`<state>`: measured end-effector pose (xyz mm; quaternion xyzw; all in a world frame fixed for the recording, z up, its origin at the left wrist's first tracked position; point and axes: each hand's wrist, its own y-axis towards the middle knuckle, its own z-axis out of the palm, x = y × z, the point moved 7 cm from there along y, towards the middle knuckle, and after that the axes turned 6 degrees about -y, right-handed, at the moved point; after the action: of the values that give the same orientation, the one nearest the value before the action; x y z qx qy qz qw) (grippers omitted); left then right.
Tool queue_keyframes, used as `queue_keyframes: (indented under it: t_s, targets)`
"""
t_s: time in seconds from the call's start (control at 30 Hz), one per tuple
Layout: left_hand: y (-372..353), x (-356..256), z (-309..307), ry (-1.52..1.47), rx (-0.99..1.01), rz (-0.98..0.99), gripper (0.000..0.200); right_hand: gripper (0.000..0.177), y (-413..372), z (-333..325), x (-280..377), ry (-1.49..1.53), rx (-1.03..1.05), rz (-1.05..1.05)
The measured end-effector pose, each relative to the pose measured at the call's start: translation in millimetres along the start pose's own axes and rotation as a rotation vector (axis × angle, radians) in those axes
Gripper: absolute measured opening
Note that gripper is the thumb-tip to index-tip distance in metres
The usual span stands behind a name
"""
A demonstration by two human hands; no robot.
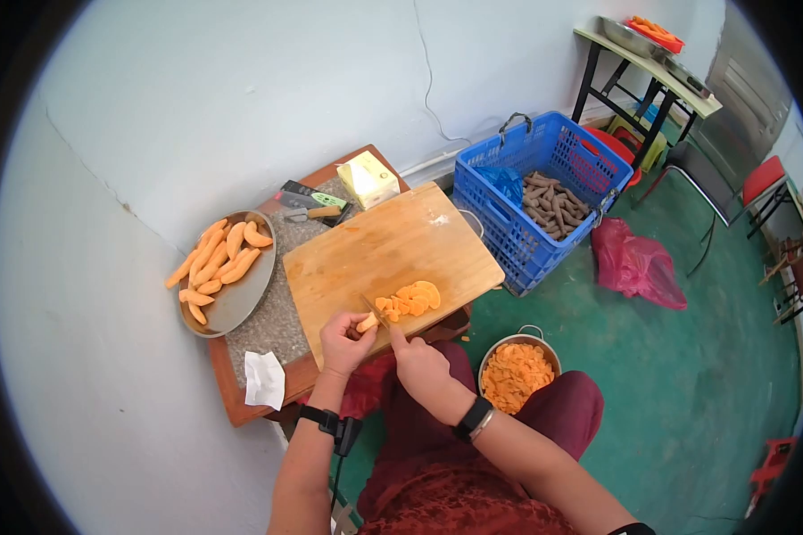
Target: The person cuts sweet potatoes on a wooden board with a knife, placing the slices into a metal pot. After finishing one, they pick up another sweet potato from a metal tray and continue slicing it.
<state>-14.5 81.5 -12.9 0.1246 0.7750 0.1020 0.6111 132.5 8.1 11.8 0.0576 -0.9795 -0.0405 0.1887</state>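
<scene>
Carefully, mid-frame, left hand (338, 348) pinches likely firm, slick sweet potato (367, 324) by uncut end; right hand (425, 371) grips knife (376, 311)

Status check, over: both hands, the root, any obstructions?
Left hand holding orange root. Right hand on knife, blade at root. Slices beside blade on board. Box well away from blade.

Even, fairly bright light falls across the cutting board (366, 254) — its source out of view — with only soft shadows around it, a small pale glare spot toward its far right corner, and, well out from it, bowed walls and rounded black edges.
</scene>
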Motion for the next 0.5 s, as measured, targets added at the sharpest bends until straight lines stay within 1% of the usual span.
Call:
queue_keyframes:
  t_s: [0.07, 0.17, 0.2, 0.3, 0.4, 0.5]
  targets:
    - [0.2, 3.0, -2.2, 0.002, 0.001, -0.004, 0.019, 0.047, 12.9, 4.8, 3.8, 0.012, -0.006, -0.001]
    - [1.8, 0.6, -2.7, 0.025, 0.015, 0.01, 0.018, 0.046, 11.2, 4.6, -2.0, 0.068, -0.03, 0.009]
    - [1.8, -2.0, -2.8, 0.035, 0.011, 0.024, 0.018, 0.039, 9.5, 2.6, -5.1, 0.104, -0.069, -0.007]
    - [1.9, -10.9, -0.9, 0.07, 0.02, 0.028, 0.018, 0.023, 12.8, 2.7, -12.8, 0.233, -0.091, -0.034]
    - [2.9, -16.9, -1.7, 0.083, 0.025, 0.029, 0.018, 0.019, 13.9, -8.1, -20.6, 0.451, -0.1, -0.041]
    - [3.1, -8.4, -1.8, 0.063, 0.019, 0.003, 0.016, 0.019, 0.3, -24.6, -18.8, 0.454, -0.086, -0.012]
